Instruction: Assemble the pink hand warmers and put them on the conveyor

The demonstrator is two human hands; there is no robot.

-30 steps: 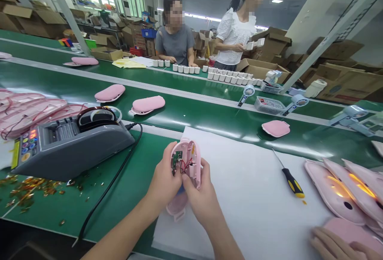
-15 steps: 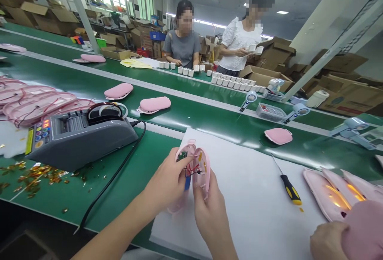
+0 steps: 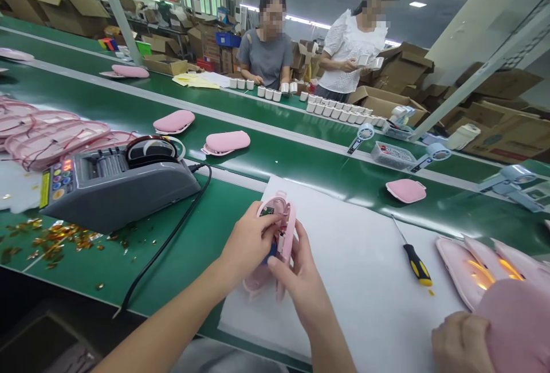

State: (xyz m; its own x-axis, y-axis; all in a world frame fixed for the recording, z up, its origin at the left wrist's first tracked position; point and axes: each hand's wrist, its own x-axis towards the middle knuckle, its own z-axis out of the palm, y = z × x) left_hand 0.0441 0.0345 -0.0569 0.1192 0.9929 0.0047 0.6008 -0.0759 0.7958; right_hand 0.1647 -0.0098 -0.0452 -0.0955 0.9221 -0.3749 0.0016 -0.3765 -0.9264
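Note:
An opened pink oval casing [image 3: 290,234] stands over the white sheet, its two halves joined and partly folded toward each other. Inside it show a green circuit board [image 3: 267,211], red wires and a blue block [image 3: 270,255]. My left hand [image 3: 248,240] is closed at the left half, thumb and fingertips reaching in near the wires; exactly what they pinch is hidden. Around the right half, my right hand [image 3: 306,273] is closed, fingers behind it and thumb at its lower front.
A grey tape dispenser [image 3: 129,189] with a black cable stands left, near amber tape scraps [image 3: 64,238]. A screwdriver [image 3: 416,261] lies on the white sheet [image 3: 356,281]. Bottom right, another person's hand [image 3: 462,341] holds a pink casing. Two people stand across the green bench.
The right half of the casing has swung toward the left half, narrowing the gap. My left fingers have shifted in toward the wires, and my right thumb has moved to the casing's lower front.

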